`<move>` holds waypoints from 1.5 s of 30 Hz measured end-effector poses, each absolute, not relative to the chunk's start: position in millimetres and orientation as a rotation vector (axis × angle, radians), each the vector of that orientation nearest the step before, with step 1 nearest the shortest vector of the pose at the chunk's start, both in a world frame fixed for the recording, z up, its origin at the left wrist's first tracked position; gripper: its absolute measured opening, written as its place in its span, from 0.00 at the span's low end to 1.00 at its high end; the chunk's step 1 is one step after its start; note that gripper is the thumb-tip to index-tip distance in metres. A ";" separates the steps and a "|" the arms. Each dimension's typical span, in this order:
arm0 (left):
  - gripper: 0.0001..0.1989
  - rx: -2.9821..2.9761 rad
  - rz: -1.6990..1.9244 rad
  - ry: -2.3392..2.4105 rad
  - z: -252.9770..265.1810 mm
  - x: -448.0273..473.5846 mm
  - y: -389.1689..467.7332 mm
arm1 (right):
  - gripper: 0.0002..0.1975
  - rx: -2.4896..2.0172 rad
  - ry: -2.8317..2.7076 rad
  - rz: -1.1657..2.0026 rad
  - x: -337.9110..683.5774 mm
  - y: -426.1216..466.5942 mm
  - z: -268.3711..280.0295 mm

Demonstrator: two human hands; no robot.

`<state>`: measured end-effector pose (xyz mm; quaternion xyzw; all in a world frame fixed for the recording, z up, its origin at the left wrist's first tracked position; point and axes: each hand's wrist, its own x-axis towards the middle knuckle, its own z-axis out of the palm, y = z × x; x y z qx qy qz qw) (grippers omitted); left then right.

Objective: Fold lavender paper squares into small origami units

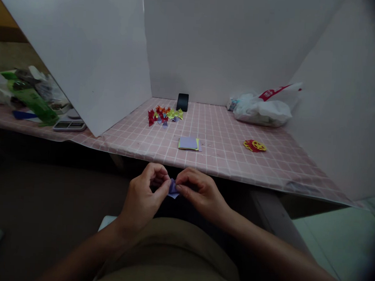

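Observation:
A small folded piece of purple paper (172, 189) is held between both hands, just below the table's front edge. My left hand (148, 193) pinches its left side with thumb and forefinger. From the other side my right hand (202, 193) grips it the same way, and the fingertips hide part of the folds. On the table beyond lies a stack of square paper sheets (188, 143), purple on top with yellow showing below. Farther back is a cluster of small folded paper pieces (163, 115) in red, orange, yellow and purple.
Behind the folded pieces stands a black object (182, 102). A white plastic bag (263, 111) and red and yellow cut-out shapes (255, 145) lie to the right. White panels (217, 45) enclose the pink checked table (216, 131). A scale (69, 125) and green bottle (34, 99) sit left.

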<state>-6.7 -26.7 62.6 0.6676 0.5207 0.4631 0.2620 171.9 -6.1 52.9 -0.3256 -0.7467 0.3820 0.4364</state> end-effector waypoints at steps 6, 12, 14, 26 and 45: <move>0.04 1.769 1.262 1.370 59.9 -4.5 -29.0 | 0.05 -0.874 -1.843 0.926 171.5 -7.5 51.5; 0.04 1.705 1.264 1.348 58.5 -2.3 -29.5 | 0.05 -0.916 -1.811 0.957 170.8 -8.3 49.5; 0.05 1.695 1.264 1.333 58.4 -1.9 -29.5 | 0.05 -0.919 -1.811 0.953 170.6 -8.1 49.0; 0.06 1.694 1.256 1.323 58.3 -1.0 -28.5 | 0.04 -0.949 -1.777 0.989 169.8 -8.9 47.3; 0.11 1.689 1.049 1.164 58.1 -5.4 -17.9 | 0.05 -0.969 -1.925 0.971 172.8 -4.4 51.5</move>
